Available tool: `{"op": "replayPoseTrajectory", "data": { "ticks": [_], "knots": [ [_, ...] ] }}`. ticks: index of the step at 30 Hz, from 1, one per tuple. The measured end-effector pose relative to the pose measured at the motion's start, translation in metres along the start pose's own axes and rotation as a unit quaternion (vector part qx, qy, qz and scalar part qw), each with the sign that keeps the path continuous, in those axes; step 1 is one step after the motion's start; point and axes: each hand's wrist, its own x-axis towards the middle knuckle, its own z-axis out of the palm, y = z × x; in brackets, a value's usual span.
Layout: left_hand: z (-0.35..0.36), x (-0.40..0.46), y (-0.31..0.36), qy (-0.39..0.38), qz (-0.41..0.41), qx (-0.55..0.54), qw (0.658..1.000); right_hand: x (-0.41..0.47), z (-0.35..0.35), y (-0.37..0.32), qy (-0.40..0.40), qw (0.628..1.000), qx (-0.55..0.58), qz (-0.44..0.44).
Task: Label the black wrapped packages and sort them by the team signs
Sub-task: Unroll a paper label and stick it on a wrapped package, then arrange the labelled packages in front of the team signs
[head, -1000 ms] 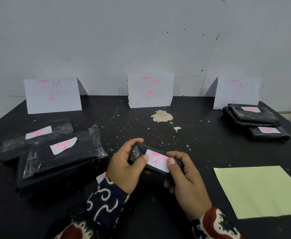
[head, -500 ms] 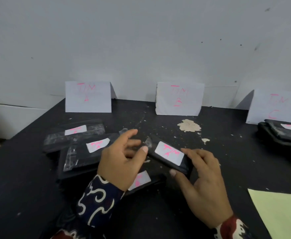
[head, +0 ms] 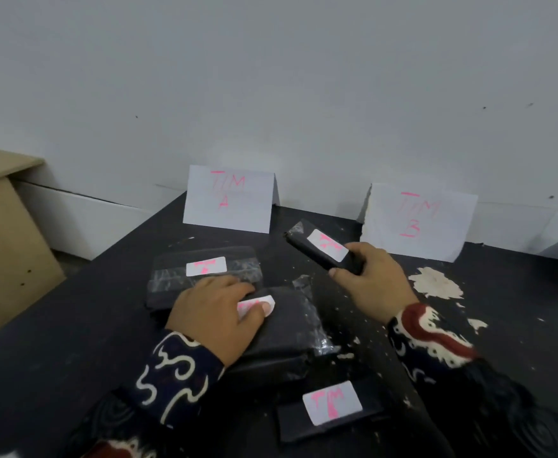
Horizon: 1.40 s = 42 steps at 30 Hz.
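My right hand [head: 368,279] grips a small black package [head: 307,246] with a white pink-lettered label, held tilted above the table between the TIM A sign [head: 229,198] and the TIM B sign [head: 418,219]. My left hand [head: 216,312] rests flat on a larger black package [head: 287,328], its thumb on that package's label. Behind it lies another labelled black package [head: 205,269] in front of the TIM A sign. A further labelled package [head: 330,408] lies nearest me.
The black table [head: 72,325] has a pale chipped patch [head: 436,282] right of my right hand. A tan cabinet [head: 3,233] stands off the table's left edge. The white wall runs behind the signs.
My view has swung left. My left hand let go of the small package and dropped onto the larger package; my right hand alone carried the small package up and toward the TIM A sign.
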Motion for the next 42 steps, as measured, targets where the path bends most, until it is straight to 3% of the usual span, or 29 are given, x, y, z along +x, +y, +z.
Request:
{"op": "replayPoseTrajectory", "data": {
  "ticks": [8, 17, 31, 42],
  "knots": [
    [0.007, 0.002, -0.004, 0.015, 0.01, 0.003, 1.0, 0.1, 0.064, -0.024, -0.136, 0.987, -0.065, -0.052],
    [0.012, 0.004, -0.007, 0.013, 0.013, -0.01, 1.0, 0.158, 0.116, -0.044, -0.182, 0.971, -0.1, -0.115],
    [0.008, 0.003, -0.004, -0.002, 0.005, -0.021, 1.0, 0.145, 0.109, -0.045, -0.145, 0.982, -0.048, -0.115],
    [-0.006, 0.001, 0.006, 0.056, 0.026, -0.113, 0.992, 0.002, 0.008, 0.0, -0.069, 0.996, 0.045, -0.044]
  ]
}}
